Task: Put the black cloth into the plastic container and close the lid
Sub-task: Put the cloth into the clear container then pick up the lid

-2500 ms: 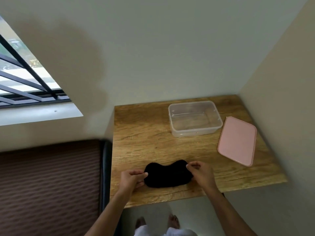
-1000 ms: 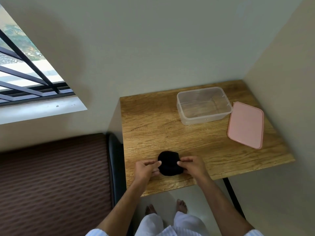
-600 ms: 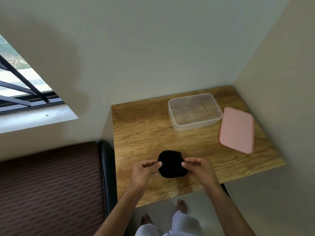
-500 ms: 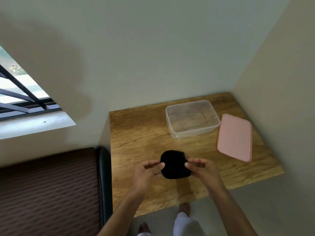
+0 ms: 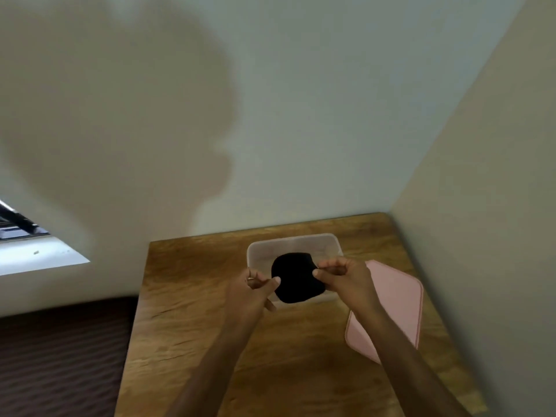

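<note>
The folded black cloth [image 5: 296, 276] hangs in the air over the front part of the clear plastic container [image 5: 293, 243], which stands open near the back of the wooden table [image 5: 192, 311]. My left hand [image 5: 251, 293] pinches the cloth's left edge and my right hand [image 5: 346, 276] pinches its right edge. The pink lid [image 5: 397, 305] lies flat on the table to the right of the container, partly behind my right forearm. The container's front wall is hidden by the cloth and hands.
Walls close the table in at the back and on the right. A window sill [image 5: 36, 257] sits at the left. A dark ribbed surface [image 5: 57, 356] lies below the table's left edge.
Both hands have lifted the folded cloth off the table's front and carried it forward over the container. The view has moved closer and tilted up.
</note>
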